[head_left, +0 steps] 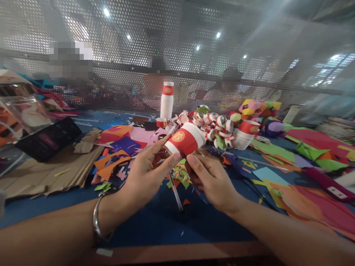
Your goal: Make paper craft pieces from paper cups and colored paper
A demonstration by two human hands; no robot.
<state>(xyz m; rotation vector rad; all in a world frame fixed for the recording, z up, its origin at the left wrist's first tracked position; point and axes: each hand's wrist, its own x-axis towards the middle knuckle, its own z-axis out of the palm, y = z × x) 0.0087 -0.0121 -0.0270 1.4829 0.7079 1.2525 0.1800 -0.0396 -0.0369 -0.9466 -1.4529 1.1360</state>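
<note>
Holding cup (186, 137) beyond near table edge (194, 249)

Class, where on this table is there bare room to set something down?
Blue tabletop is mostly bare below the held cup, bordered by the left forearm, right forearm, front edge and paper scraps. Crowded: tall cup stack and small decorated pieces beyond; cardboard at left; coloured sheets at right.

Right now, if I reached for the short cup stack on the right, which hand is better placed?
Probably your right hand: it is nearer the cup stack, while your left hand holds the red-and-white cup. The right seems to pinch something dark, which may need setting down.
</note>
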